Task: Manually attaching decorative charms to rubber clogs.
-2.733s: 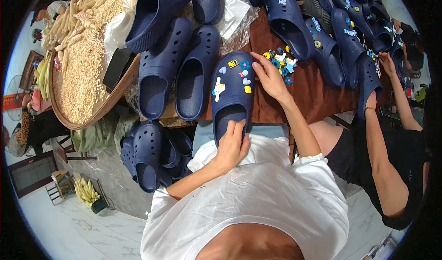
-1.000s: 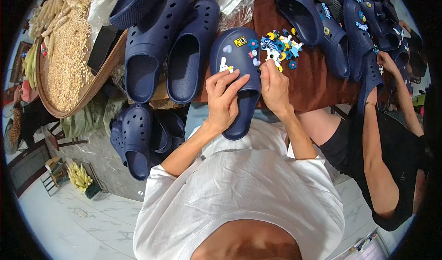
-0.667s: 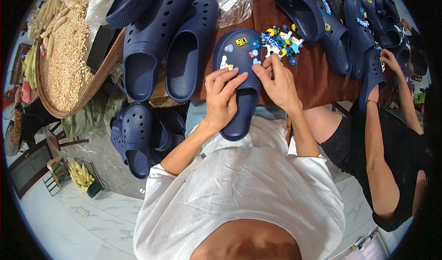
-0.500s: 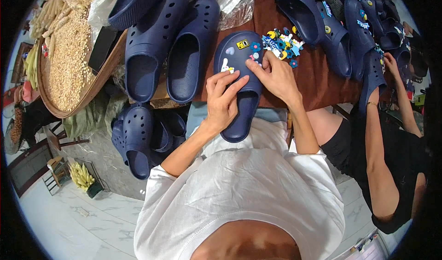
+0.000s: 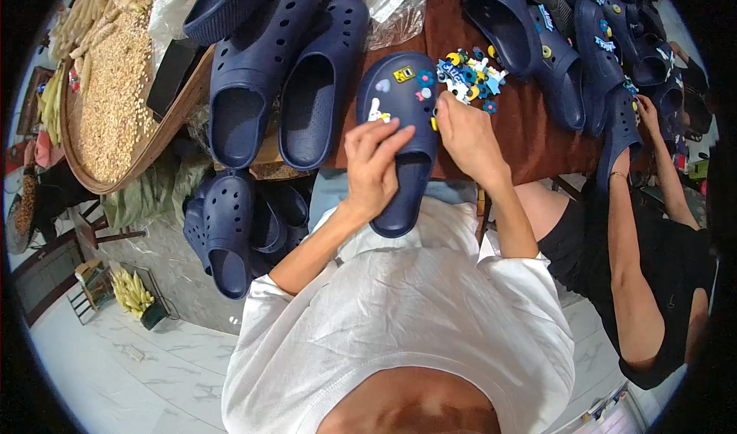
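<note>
A navy clog (image 5: 391, 84) lies toe-away at the table's front edge, its heel reaching over my lap. Shoe charms dot its upper: a yellow-and-black rectangle (image 5: 404, 74), a pale heart, a blue flower (image 5: 425, 78), a pink-and-blue piece and a white rabbit (image 5: 375, 110). My left hand (image 5: 372, 161) is closed around the clog's left side near the strap opening. My right hand (image 5: 470, 136) pinches at the clog's right side, where a small yellow charm (image 5: 434, 120) shows by the thumb; the fingers hide part of it. Just beyond lies a pile of mixed charms (image 5: 470, 74).
Plain navy clogs (image 5: 313, 88) stand to the left, with more hanging (image 5: 230, 230) below the table edge. Decorated clogs (image 5: 559, 73) fill the right, where another person's hand (image 5: 649, 111) works on one. A basket of grain (image 5: 115, 119) sits far left, clear plastic (image 5: 399, 8) behind.
My right hand has shifted slightly right from the clog's upper to its edge, and a yellow charm now shows at the thumb. My left hand stays on the clog.
</note>
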Tool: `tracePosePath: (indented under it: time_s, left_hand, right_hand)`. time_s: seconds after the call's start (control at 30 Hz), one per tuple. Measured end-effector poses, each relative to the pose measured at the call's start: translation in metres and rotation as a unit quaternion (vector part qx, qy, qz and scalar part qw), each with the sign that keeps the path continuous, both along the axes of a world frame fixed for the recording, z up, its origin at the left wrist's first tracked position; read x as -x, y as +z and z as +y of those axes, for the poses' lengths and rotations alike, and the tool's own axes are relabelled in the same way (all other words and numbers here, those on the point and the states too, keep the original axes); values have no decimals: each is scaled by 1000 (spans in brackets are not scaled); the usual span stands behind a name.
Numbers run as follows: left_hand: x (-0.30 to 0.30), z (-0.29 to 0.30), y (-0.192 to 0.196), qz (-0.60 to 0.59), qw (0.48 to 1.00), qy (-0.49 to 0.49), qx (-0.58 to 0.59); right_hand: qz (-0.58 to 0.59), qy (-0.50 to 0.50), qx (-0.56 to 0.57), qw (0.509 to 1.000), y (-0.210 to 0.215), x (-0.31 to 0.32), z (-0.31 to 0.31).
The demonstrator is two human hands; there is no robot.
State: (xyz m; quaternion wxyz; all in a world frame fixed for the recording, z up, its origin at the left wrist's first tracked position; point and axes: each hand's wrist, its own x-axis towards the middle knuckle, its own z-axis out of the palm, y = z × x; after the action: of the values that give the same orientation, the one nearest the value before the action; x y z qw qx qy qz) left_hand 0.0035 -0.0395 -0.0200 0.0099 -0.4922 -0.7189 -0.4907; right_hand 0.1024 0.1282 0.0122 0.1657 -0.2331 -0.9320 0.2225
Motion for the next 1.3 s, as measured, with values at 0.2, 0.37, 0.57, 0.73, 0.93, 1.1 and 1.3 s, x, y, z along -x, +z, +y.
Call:
tracePosePath:
  time_s: [0.2, 0.37, 0.57, 0.73, 0.93, 1.1, 1.3]
  left_hand:
    - [1, 0, 4, -19, 999, -27, 7]
    - [0, 1, 2, -19, 1000, -21, 1]
    - [1, -1, 0, -16, 1000, -19, 7]
    - [1, 0, 0, -8, 1000, -21, 9]
    - [-1, 1, 1, -8, 1000, -26, 4]
    - [-2, 0, 0, -9, 1000, -28, 5]
    - [-1, 0, -2, -25, 1000, 12, -5]
  right_hand:
    - [28, -124, 327, 937, -14, -8, 10]
    - [77, -125, 160, 976, -38, -11, 28]
    - [-53, -89, 248, 963, 14, -10, 6]
    - [-78, -64, 203, 974, 6, -11, -11]
    - [21, -58, 110, 992, -8, -10, -20]
    - [72, -62, 163, 982, -26, -12, -18]
    - [125, -152, 388, 901, -58, -21, -12]
